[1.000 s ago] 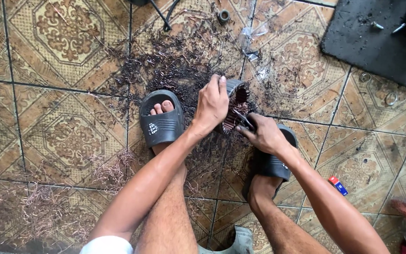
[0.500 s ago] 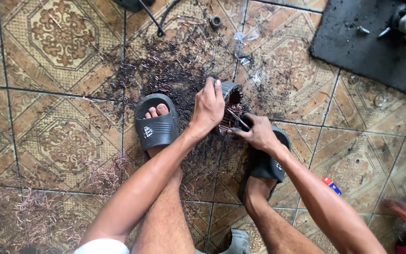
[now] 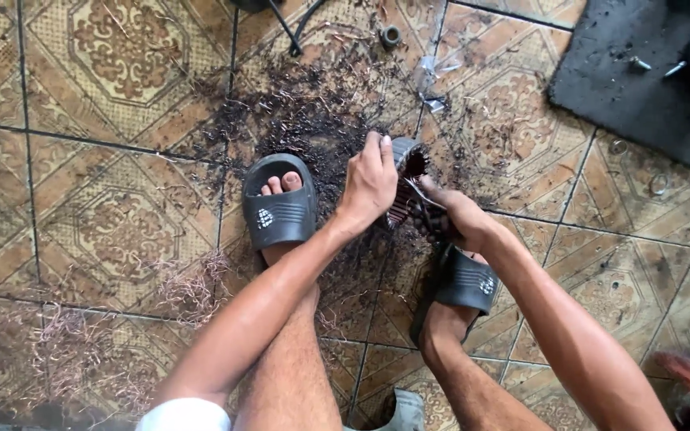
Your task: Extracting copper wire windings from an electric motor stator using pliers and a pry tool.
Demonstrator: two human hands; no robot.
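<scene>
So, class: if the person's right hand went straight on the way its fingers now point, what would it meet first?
The right hand points up and left at the round wound metal part, already touching it, so that comes first. Beyond it sits the left hand, though depth is unclear.

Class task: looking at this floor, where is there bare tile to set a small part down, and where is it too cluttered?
Bare tile: far left, beyond the left sandal, and lower right, between the right forearm and the black mat. Crowded: dark wire scraps ahead of both hands around the metal core, and pale strands bottom left.
</scene>
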